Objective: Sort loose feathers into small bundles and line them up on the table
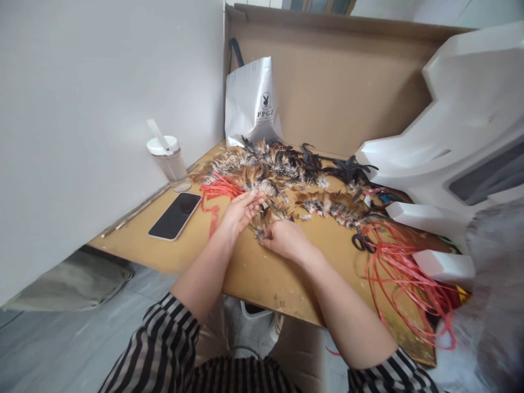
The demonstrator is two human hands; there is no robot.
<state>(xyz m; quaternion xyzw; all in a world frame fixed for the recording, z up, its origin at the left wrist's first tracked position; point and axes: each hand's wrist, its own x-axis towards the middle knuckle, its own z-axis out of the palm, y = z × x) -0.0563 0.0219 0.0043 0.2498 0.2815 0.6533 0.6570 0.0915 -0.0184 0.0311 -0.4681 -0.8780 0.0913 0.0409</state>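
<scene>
Near the middle of the wooden table, my left hand (242,212) is half turned up, thumb and fingertips pressed together. What lies in that pinch, if anything, is too small to make out. My right hand (286,238) is back up, fingers curled down onto a small bunch of brown feathers (273,212) between both hands. Just behind my hands spreads a larger pile of brown, cream and black feathers (282,161). Red plastic strips (221,186) lie against its left side, beside my left hand. To the right is another row of brown feathers (333,206).
A phone (175,216) and a lidded cup (168,158) are at the left. Black-handled scissors (362,243) lie beside tangled red strips (403,273) at the right. A silver bag (250,106) stands at the back; white foam pieces (442,142) border the right side.
</scene>
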